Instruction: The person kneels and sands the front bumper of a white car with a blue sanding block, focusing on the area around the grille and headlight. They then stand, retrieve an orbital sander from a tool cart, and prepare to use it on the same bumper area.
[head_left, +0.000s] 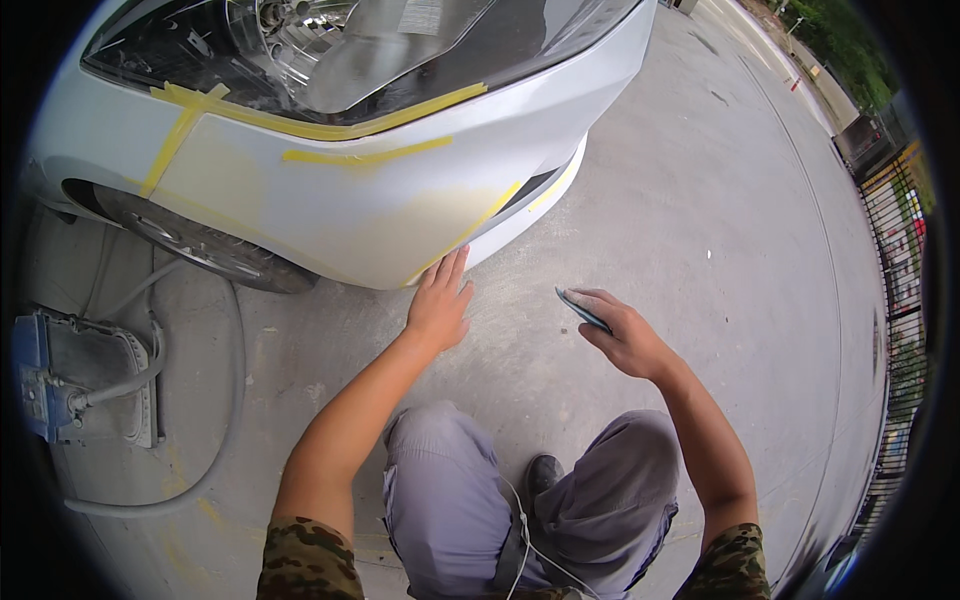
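At the bumper [360, 228], my left hand [440, 305], thumb spread, should feel lightly and flat, while my right hand [628, 335] pinches the pad [583, 310] well clear.

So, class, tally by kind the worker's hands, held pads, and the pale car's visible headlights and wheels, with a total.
Hands: 2 (left hand, right hand)
Thin pad: 1
Headlight: 1
Wheel: 1
Total: 5
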